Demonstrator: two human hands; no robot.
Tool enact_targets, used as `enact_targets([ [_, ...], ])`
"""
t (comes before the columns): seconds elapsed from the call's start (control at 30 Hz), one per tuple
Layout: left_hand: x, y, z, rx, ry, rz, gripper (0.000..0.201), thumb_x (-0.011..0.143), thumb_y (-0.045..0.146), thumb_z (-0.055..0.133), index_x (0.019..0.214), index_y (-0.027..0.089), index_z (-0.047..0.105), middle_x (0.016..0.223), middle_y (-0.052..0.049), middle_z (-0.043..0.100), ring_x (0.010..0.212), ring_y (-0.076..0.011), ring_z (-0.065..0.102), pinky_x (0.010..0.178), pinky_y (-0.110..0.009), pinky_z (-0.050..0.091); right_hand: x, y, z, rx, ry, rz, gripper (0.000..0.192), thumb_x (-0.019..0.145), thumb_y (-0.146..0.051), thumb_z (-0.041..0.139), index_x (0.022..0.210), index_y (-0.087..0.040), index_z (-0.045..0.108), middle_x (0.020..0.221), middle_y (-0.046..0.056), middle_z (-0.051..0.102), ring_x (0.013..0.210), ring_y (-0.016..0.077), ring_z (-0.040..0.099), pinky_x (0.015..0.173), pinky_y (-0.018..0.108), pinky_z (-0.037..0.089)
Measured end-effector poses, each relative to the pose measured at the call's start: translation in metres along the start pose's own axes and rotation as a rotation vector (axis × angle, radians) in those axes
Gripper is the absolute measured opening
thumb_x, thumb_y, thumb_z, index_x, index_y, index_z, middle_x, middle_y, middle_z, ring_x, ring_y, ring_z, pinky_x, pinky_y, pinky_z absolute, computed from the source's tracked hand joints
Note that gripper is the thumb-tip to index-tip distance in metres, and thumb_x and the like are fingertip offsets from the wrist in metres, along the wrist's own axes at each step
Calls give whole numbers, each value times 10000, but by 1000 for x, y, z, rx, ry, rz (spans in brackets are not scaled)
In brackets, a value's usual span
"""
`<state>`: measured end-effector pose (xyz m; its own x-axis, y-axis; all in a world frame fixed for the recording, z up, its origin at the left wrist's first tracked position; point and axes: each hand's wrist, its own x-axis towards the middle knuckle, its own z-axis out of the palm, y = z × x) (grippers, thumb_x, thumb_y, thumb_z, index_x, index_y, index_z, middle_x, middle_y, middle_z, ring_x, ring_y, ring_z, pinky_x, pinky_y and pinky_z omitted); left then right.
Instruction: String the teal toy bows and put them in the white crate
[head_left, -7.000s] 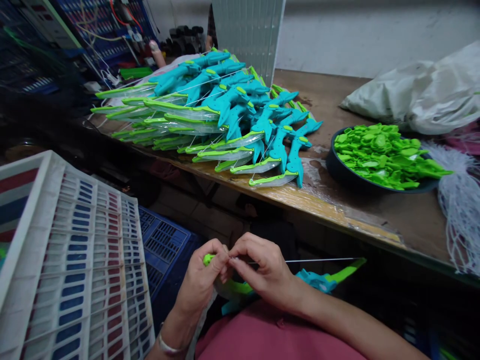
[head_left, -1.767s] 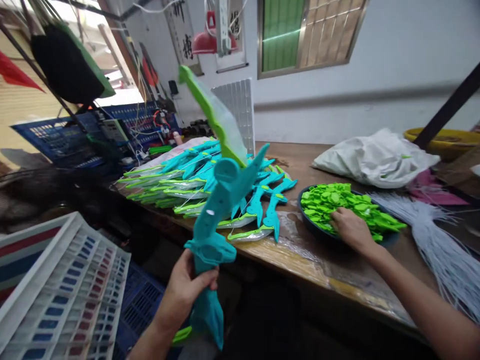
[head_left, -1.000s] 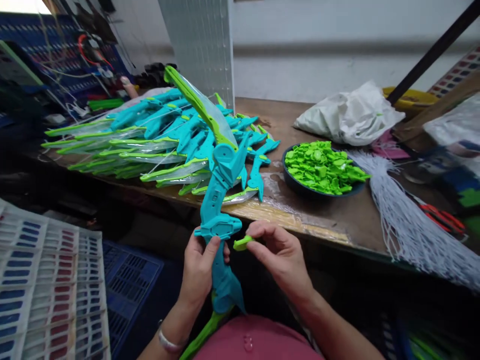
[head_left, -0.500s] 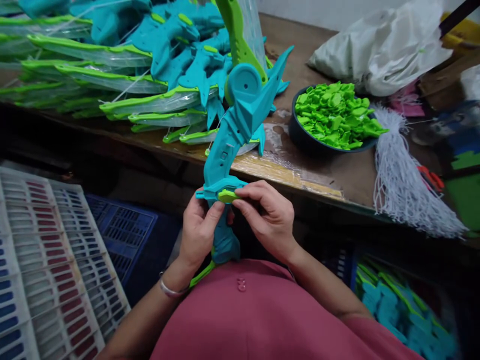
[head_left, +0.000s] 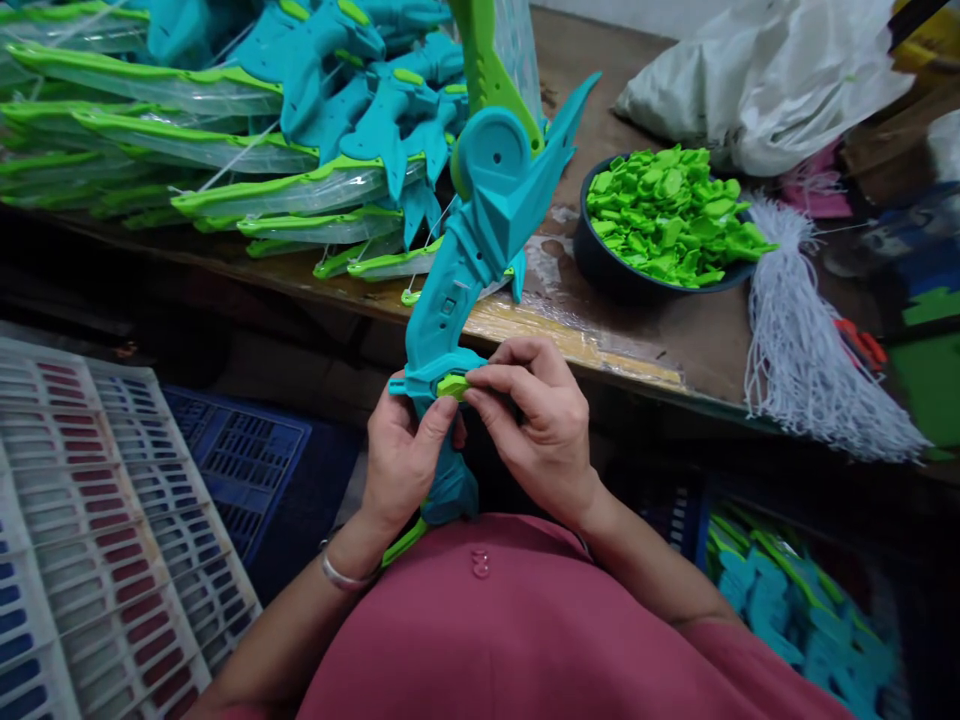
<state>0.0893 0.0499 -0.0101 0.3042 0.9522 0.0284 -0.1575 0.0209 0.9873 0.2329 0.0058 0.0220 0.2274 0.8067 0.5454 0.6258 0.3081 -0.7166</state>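
A teal plastic toy bow (head_left: 442, 300) with a lime-green limb stands upright in front of my body, its lower end near my shirt. My left hand (head_left: 397, 455) is wrapped round its grip, the thumb lying over the front and the other fingers mostly hidden behind. With thumb and fingertips, my right hand (head_left: 544, 430) pinches a small lime-green plastic piece (head_left: 452, 387) against the recess in the bow's middle. My left thumb tip touches the lower edge of that piece. Whether it sits fully in the recess I cannot tell.
Many similar bows (head_left: 322, 90) lie piled on the table (head_left: 637, 350) at the left. A dark bowl (head_left: 611, 265) heaped with green pieces (head_left: 667, 215) stands to the right, beside a bundle of white strings (head_left: 810, 340) and a white sack (head_left: 750, 100). Plastic crates (head_left: 97, 520) stand at lower left.
The right fingers have shifted slightly on the green piece, with the index finger lifted and more bent. The bow stays in my left hand; the view has moved a little.
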Motion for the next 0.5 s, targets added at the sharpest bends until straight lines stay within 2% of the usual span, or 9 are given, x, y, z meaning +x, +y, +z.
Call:
enact_targets([
  [0.07,0,2,0,41,-1,17,230,953,399,718,1050,202,652,670,33,652,527,-132,596,557,-264,512,3,4,-3,61,-13,43,192,949,-200,690,1136,-237,675,1164,74,600,1105,218,611,940,380,562],
  [0.13,-1,4,0,76,-2,37,223,959,397,707,1051,202,652,669,33,655,530,-138,601,567,-271,514,7,10,-7,146,-108,104,328,939,-246,705,1254,-220,619,1261,89,609,1180,235,602,996,397,549],
  [0.17,-1,6,0,92,-2,45,224,959,399,705,1050,201,654,668,32,657,534,-142,605,572,-275,516,9,13,-9,209,-193,149,354,947,-276,696,1283,-213,603,1251,85,633,1157,231,622,979,388,558],
  [0.27,-1,8,0,130,6,63,239,943,411,720,1029,195,663,675,23,670,551,-153,623,587,-280,520,12,21,-12,428,-419,313,329,971,-349,657,1261,-198,617,1034,35,712,920,182,687,806,308,593],
  [0.33,-2,7,2,127,17,63,243,928,409,738,1015,194,665,669,24,672,548,-153,626,578,-275,513,12,23,-13,519,-428,398,347,950,-365,683,1246,-194,620,942,13,717,806,159,681,712,271,584],
  [0.4,-2,4,4,105,37,57,235,921,400,742,1002,194,664,646,34,659,522,-147,609,548,-266,495,11,23,-12,579,-407,445,339,929,-356,708,1214,-197,619,912,1,717,746,146,675,682,263,578],
  [0.5,-2,-1,8,105,85,67,224,915,399,734,949,191,655,636,44,639,493,-130,573,527,-254,473,10,23,-12,615,-423,448,289,936,-373,702,1151,-194,630,907,1,716,691,136,673,661,265,574],
])
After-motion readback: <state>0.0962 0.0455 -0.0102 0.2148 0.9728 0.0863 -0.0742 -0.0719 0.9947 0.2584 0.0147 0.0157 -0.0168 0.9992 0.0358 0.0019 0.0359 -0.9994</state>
